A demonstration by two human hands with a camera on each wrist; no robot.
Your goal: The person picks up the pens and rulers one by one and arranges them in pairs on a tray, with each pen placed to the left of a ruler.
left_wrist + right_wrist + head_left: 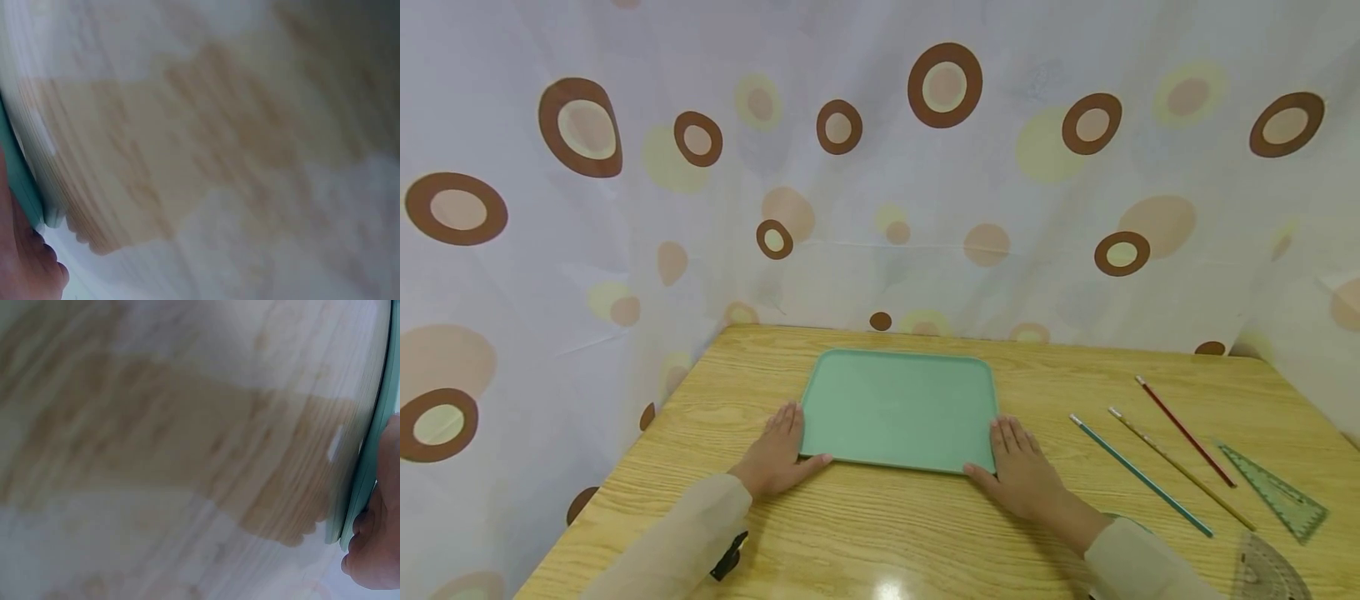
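Note:
A pale green rectangular tray (898,408) lies flat on the wooden table (880,521). My left hand (781,450) rests at its near left corner, fingers straight along the left side and thumb on the near edge. At the near right corner my right hand (1018,471) touches it the same way, with straight fingers by the right side and the thumb at the front edge. In the left wrist view the tray's green edge (22,178) shows beside the fingers; the right wrist view shows its edge (369,469) against the right hand.
To the right lie a teal pencil (1138,473), a yellow pencil (1180,468) and a red pencil (1183,429). Beyond them is a green set square (1273,487), with a clear protractor (1266,571) near the front. A patterned curtain (880,183) encloses the table's back and sides.

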